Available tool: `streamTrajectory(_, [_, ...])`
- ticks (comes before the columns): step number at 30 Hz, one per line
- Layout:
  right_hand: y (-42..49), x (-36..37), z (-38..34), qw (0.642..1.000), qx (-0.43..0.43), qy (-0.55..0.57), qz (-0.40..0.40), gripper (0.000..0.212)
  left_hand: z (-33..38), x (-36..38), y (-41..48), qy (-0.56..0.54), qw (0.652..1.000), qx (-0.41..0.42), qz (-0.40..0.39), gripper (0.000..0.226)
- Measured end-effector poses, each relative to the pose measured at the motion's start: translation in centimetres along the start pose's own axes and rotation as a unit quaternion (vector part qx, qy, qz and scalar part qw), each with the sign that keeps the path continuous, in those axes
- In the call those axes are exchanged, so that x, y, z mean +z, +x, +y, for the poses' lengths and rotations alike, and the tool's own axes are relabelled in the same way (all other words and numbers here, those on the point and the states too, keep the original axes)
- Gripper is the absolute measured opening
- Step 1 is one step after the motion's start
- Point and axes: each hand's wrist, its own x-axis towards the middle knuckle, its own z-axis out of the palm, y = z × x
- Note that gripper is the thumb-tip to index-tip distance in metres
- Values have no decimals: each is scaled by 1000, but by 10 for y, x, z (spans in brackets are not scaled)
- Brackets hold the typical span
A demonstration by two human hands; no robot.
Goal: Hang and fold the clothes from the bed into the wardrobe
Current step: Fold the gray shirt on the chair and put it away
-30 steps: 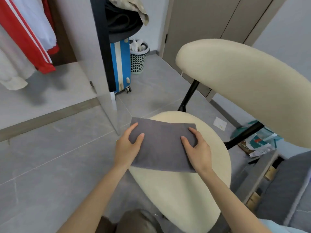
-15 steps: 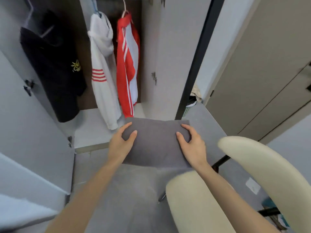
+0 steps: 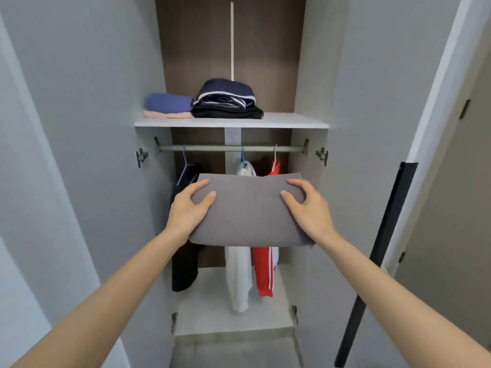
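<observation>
A person stands in front of the open wardrobe (image 3: 316, 62) and holds a folded grey cloth (image 3: 249, 211) up in the air with both hands. The left hand (image 3: 190, 205) grips its 9 o'clock side and the right hand (image 3: 308, 208) grips its 3 o'clock side, fingers curled round the edges. At 12 o'clock from the cloth is a white shelf (image 3: 292, 120) with a blue and pink pile (image 3: 168, 104) next to a dark pile (image 3: 227, 102). Under the shelf is a rail (image 3: 212, 148). A black top (image 3: 184, 266), a white top (image 3: 239, 277) and a red jacket (image 3: 263, 269) hang from it, behind the grey cloth.
</observation>
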Motion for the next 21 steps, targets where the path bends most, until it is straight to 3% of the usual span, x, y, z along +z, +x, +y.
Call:
streamTrajectory(8, [107, 18, -69, 997, -77, 26, -1, 37, 44, -46, 94, -17, 997, 59, 52, 41])
streamTrajectory(21, [336, 76, -89, 986, -161, 39, -21, 34, 66, -36, 294, -30, 991, 75, 110, 43])
